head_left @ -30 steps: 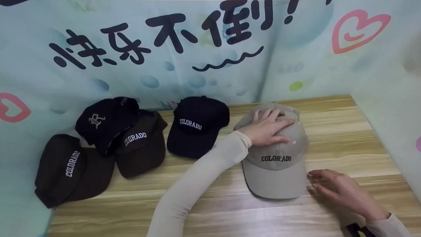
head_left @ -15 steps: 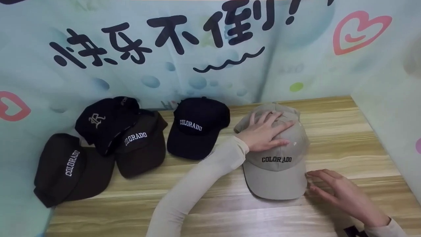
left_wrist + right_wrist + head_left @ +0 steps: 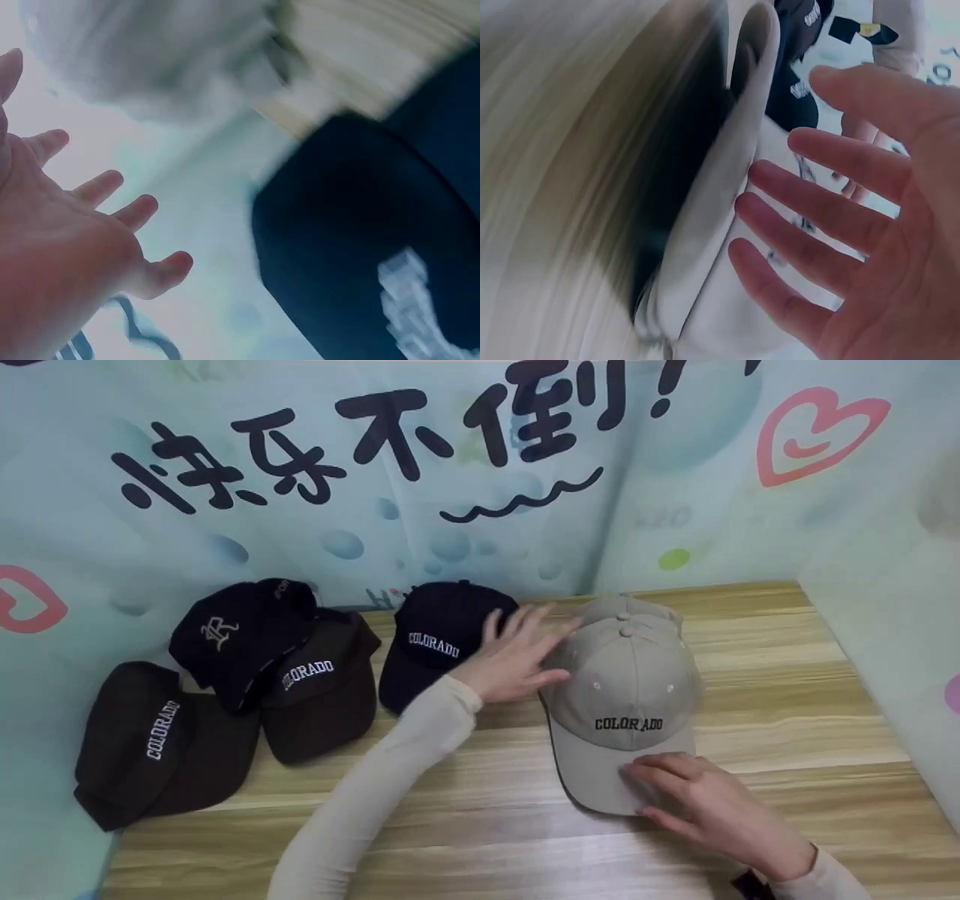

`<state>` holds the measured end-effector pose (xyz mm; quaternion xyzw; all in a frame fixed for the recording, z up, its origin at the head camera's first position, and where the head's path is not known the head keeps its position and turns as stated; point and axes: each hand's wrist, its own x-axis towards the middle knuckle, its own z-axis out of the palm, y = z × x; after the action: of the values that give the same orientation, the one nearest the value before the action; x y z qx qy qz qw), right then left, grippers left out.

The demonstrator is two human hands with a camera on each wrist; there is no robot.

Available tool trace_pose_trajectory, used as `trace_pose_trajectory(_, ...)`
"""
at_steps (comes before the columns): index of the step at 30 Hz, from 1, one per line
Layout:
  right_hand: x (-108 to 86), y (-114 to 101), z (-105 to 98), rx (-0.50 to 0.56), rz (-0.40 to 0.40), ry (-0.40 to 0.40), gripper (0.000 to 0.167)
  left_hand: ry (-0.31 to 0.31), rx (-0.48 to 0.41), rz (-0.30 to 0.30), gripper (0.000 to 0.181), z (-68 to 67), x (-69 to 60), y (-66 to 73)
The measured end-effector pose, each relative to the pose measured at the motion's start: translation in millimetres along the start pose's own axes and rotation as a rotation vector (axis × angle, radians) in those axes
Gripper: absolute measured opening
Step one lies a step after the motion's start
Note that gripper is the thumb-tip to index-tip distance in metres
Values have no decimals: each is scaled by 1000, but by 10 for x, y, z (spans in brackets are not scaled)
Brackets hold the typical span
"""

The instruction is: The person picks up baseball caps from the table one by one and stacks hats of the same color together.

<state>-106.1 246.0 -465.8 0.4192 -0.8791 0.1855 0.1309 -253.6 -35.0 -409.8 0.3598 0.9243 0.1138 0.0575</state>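
A beige COLORADO cap (image 3: 637, 690) rests on the wooden table, brim toward me. A second beige crown (image 3: 626, 604) peeks out from behind it. My left hand (image 3: 521, 656) hovers between this cap and the navy COLORADO cap (image 3: 431, 619), covering part of the navy one. Its fingers are spread and hold nothing in the left wrist view. Over the beige brim's right side lies my right hand (image 3: 712, 802). In the right wrist view its fingers (image 3: 817, 206) are extended close to the beige brim (image 3: 712, 187); whether they touch it I cannot tell.
On the left lie a dark brown COLORADO cap (image 3: 135, 742), a black cap with an R emblem (image 3: 240, 637) and another brown COLORADO cap (image 3: 322, 712) overlapped by the black one. A printed cloth backdrop (image 3: 675, 510) closes off the table's back and sides.
My left hand has lifted off the beige cap's crown and moved left toward the navy cap. My right hand has shifted left, from beside the brim to over it. The caps stay put.
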Motion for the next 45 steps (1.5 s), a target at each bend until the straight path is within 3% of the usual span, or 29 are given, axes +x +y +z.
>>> trace_pose_trajectory(7, 168, -113, 114, -29, -25, -109, 62, 14, -32, -135, 68, -115, -357, -500)
trace_pose_trajectory(12, 221, -147, 142, -51, 44, -197, 67, 39, -70, -194, 69, -198, -475, -726)
trace_pose_trajectory(16, 228, -132, 166, -78, 65, -200, 65, 48, -103, -232, 69, -246, -519, -847)
trace_pose_trajectory(30, 153, 81, 156, -62, 108, -136, 63, -7, -127, -333, 69, -211, -441, -1118)
trace_pose_trajectory(35, 119, 153, 123, -66, 136, -132, 64, -13, -145, -343, 70, -168, -434, -1115)
trace_pose_trajectory(45, 31, 280, 40, -42, 148, -101, 63, -49, -10, -410, 75, -126, -428, -1068)
